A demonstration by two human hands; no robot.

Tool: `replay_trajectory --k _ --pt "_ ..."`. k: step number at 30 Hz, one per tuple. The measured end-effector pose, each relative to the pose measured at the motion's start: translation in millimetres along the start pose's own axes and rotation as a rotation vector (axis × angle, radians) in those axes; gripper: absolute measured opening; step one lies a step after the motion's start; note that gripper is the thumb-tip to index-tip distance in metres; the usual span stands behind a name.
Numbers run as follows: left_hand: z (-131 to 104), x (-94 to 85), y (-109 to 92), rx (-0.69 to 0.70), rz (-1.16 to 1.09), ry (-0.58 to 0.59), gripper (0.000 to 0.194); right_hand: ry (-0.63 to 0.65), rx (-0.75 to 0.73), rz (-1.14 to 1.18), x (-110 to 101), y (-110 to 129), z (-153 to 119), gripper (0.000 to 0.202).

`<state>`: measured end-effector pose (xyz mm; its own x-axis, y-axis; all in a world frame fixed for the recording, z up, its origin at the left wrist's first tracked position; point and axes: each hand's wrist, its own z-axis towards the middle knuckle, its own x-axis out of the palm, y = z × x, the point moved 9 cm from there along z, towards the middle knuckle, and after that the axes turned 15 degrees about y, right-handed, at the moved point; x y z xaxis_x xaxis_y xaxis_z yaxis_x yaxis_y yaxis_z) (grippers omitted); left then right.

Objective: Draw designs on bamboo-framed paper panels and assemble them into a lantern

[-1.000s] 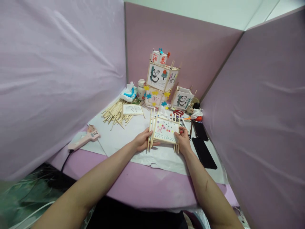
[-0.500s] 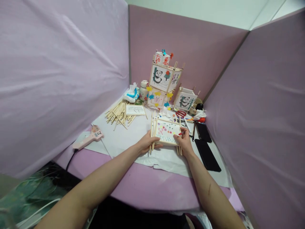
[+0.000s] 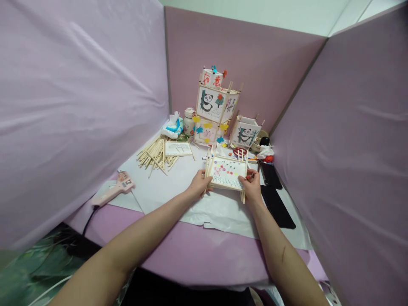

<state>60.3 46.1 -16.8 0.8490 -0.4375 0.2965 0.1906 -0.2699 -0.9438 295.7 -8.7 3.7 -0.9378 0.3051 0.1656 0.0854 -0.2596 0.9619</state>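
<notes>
Between my two hands is a wooden stick frame [image 3: 227,173] with a white panel, drawn with coloured dots and blue-green strokes. My left hand [image 3: 200,183] grips its left side, thumb at the panel's edge and fingers partly hidden behind the sticks. My right hand [image 3: 251,186] is closed on the right side, thumb on the panel's lower corner. A small red pen-like item [image 3: 250,176] is also tucked in the right fingers. Beyond the frame stands a tiered stick-and-paper lantern [image 3: 210,106] with panda drawings.
A pink glue gun [image 3: 115,190] with a cord lies left. Behind it are loose wooden sticks [image 3: 151,156] and a framed drawing [image 3: 177,148]. A smaller panda lantern [image 3: 245,132], red-handled scissors [image 3: 239,152] and black phone-like slabs [image 3: 278,206] are to the right. Fabric-covered walls enclose the table.
Both hands have turned the stick frame, so its protruding sticks now slant differently. It has shifted slightly right against the table. The whole view has also moved a little.
</notes>
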Motion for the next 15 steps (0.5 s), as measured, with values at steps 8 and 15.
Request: replay_trajectory --k 8,15 --pt "66 29.5 -10 0.037 0.182 -0.031 0.033 -0.080 -0.064 -0.133 -25 20 6 0.048" --pt "73 13.4 -49 0.047 0.647 -0.124 0.028 -0.130 -0.093 -0.258 -32 23 2 0.041"
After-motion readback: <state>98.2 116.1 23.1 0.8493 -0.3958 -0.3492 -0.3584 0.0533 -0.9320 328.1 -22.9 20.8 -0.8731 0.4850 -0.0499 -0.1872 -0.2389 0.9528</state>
